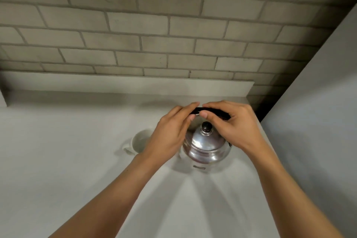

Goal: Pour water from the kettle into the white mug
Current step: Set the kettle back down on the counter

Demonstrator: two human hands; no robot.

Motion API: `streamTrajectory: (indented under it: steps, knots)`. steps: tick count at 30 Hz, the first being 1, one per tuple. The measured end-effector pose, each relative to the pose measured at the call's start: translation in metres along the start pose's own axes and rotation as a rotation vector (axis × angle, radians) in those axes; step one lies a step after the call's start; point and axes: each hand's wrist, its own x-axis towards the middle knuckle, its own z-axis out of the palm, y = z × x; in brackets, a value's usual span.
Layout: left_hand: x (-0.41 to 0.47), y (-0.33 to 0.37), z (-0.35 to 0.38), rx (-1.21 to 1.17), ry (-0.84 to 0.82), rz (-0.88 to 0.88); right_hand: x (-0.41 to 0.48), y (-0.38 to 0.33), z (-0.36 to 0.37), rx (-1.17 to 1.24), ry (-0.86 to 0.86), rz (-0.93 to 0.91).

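Head view: both hands' fingers [195,106] seemingly pinch kettle [206,146] handle [210,111].

A home kitchen, by its looks: a pale counter [77,160] with a low backsplash runs along a brick-tile wall [154,25], and a steel kettle [206,147] and white mug [138,142] stand on it.

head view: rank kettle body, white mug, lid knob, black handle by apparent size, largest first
1. kettle body, clearly the largest.
2. white mug, though the left hand partly covers it, so its full extent is unsure.
3. black handle, with only a strip visible between the left hand and the right hand.
4. lid knob, the smallest.
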Motion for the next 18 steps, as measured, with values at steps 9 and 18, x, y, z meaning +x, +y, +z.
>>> streamTrajectory:
  steps: [9, 18]
  knots:
    - [0.038, -0.021, -0.001, 0.089, -0.021, -0.020, 0.008, 0.048, 0.013, -0.088, -0.141, 0.149]
    - [0.102, -0.070, 0.000, 0.184, 0.047, 0.002, 0.056, 0.102, 0.037, -0.110, -0.255, 0.187]
